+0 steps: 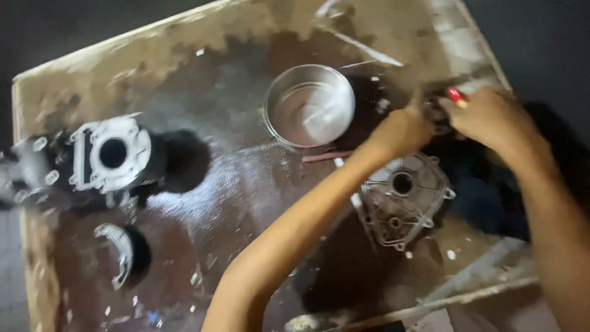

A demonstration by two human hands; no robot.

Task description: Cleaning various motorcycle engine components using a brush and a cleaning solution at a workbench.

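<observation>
My left hand [402, 129] reaches across the greasy table and closes on a small dark part [437, 114] near the far right edge. My right hand [491, 114] meets it from the right and grips a tool with a red handle end [455, 94]. Just below both hands a round grey metal engine cover [402, 200] lies flat, with a hole in its middle. A dark cloth [485, 190] lies under my right forearm.
A shiny steel bowl [309, 106] stands at the table's middle back, with a thin brownish rod [326, 157] before it. An engine cylinder block [114, 154] sits at the left. Near the left front is a curved metal piece [120, 252]. The worn table edge [37, 270] runs along the left.
</observation>
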